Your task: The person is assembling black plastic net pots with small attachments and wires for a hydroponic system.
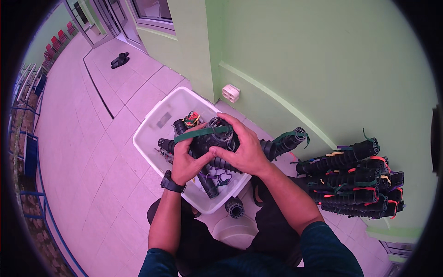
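Observation:
Above a white plastic tub [148,113], both my hands hold a short stack of black mesh-ended plastic cups [201,144]. My left hand [186,161] is closed on its left side, with a green fabric strip [199,132] across the top by its fingers. My right hand [247,148] grips the other side, fingers curved round the mesh end and thumb in front. The strip's ends are partly hidden. Below, the tub holds more black stacks [208,185], a purple strip [223,177] and a bundle of coloured strips [192,119].
Another stack [290,141] with a green strip lies at the tub's right edge. Several strip-tied stacks [346,180] are piled by the green wall [323,60]. A single black stack [234,207] stands near my knees. Black sandals [120,60] lie on the tiled floor [99,152].

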`<state>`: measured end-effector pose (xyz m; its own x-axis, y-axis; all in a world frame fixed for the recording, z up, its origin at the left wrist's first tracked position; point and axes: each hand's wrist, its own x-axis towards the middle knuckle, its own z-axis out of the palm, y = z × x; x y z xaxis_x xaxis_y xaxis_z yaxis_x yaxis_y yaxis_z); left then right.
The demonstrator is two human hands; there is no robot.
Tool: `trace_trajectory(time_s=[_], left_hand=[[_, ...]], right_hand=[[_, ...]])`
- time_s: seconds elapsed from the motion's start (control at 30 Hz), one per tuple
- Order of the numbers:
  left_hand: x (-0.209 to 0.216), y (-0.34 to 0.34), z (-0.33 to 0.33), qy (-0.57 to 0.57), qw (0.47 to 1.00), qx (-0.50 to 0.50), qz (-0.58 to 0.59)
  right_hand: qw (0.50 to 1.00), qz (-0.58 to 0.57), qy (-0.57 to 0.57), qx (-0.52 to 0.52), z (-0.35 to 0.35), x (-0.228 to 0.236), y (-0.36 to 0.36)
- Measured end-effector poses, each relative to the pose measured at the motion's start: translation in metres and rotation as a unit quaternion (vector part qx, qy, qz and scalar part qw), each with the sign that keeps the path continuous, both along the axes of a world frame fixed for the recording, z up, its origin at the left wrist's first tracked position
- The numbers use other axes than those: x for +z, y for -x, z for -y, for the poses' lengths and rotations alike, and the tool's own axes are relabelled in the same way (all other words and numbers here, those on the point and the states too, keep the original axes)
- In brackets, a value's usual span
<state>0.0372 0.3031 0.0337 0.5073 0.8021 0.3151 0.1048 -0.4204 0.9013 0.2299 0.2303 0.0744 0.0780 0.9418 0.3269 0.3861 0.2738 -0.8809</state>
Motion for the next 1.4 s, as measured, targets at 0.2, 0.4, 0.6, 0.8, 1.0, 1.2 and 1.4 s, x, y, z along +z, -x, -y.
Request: trace_trajectory(time_s=[0.2,0.4,0.6,0.8,1.0,1.2,1.4], left_hand=[[0.002,-0.005,0.001,-0.034,0.995,0.032,-0.087],[-0.009,0.013,0.0,-0.039,0.99,0.021,-0.135],[-0.011,0.031,-0.002,-0.008,0.989,0.056,-0.135],[-0.017,0.07,-0.024,0.024,0.976,0.206,-0.069],[-0.01,0.109,-0.032,0.083,0.955,0.284,0.016],[0.001,0.131,-0.029,0.184,0.925,0.299,0.143],[0.01,0.131,-0.026,0.205,0.927,0.278,0.143]], right_hand=[[0.962,0.121,-0.004,-0.247,0.043,0.028,-0.095],[0.886,0.276,0.067,-0.367,0.099,-0.055,-0.186],[0.89,0.242,0.163,-0.351,0.099,-0.11,-0.198],[0.825,0.403,0.026,-0.396,0.07,-0.066,-0.143],[0.98,0.142,0.137,0.021,-0.003,-0.067,0.004],[0.824,0.346,0.363,0.263,-0.038,-0.249,0.106],[0.818,0.392,0.419,0.032,-0.037,-0.348,0.145]])
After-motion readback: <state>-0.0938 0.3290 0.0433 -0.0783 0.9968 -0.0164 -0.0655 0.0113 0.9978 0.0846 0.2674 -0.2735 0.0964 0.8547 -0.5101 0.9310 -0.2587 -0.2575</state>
